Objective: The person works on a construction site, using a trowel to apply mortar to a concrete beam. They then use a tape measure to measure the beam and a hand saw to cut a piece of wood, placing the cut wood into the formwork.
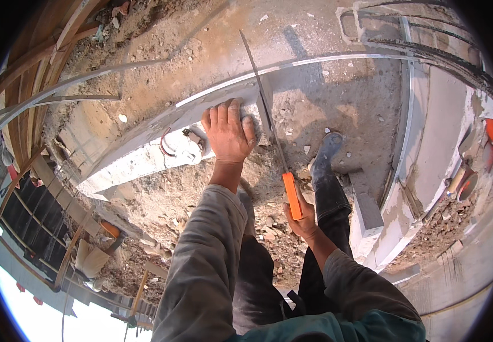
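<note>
In my right hand (303, 221) is a handsaw (291, 194) with an orange handle. Its long, narrow blade points away from me and crosses the near right end of a pale block (262, 135). My left hand (229, 132) presses on that block left of the blade, with its fingers bent over the far edge. Just left of this hand, on the white top of the low wall (121, 167), lie a reddish-brown curved strip (165, 142) and a small dark object (192, 135). How deep the blade sits in the block cannot be made out.
My boot (329, 147) stands on the dusty floor right of the saw. A loose grey block (367, 212) leans by the right low wall (449, 122). Rubble (278, 242) covers the ground by my legs. Bent rebar (429, 45) lies far right; timber boards (27, 85) stand left.
</note>
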Demonstrator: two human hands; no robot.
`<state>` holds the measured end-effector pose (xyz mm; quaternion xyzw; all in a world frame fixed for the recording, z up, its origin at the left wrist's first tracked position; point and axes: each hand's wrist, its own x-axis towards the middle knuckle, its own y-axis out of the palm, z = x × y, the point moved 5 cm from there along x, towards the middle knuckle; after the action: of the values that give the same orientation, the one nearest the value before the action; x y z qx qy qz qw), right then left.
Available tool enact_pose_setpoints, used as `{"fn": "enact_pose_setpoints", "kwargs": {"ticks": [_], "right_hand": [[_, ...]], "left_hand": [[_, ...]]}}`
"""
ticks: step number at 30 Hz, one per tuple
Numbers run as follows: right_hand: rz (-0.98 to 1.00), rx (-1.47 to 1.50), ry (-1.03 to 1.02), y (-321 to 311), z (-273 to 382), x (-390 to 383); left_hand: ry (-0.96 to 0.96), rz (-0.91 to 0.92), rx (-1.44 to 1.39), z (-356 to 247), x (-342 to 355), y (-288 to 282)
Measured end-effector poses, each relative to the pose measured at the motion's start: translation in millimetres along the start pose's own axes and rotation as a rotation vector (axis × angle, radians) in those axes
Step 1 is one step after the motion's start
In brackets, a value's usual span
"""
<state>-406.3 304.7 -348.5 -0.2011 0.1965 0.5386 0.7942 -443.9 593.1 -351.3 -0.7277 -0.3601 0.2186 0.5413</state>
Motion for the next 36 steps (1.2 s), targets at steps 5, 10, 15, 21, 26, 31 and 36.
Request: {"fn": "enact_pose_setpoints", "kwargs": {"ticks": [5,10,15,21,26,31,36], "right_hand": [[0.02,-0.011,0.17,1.0,4.1,53.8],[0.067,-0.041,0.058,-17.1,60.9,-32.9],[0.085,0.092,0.151,-9.0,25.3,-1.8],[-0.02,0.07,0.003,-11.3,29.1,-45.1],[0.037,0.237,0.16,1.4,-48.3,8.5],[-0.083,0.113,0.112,-25.7,-16.5,-107.4],[-0.081,0.182,0.305,-33.3,-34.3,-108.8]], "left_hand": [[-0.021,-0.01,-0.069,3.0,-5.6,9.5],[-0.021,0.021,-0.03,8.9,-8.9,10.3],[0.0,0.195,0.004,2.3,-6.2,22.7],[0.041,-0.024,0.13,10.7,-14.6,18.8],[0.007,0.018,0.119,0.3,-13.8,25.8],[-0.076,0.055,0.188,9.4,-13.9,19.9],[-0.037,0.029,0.138,9.5,-12.6,18.9]]}}
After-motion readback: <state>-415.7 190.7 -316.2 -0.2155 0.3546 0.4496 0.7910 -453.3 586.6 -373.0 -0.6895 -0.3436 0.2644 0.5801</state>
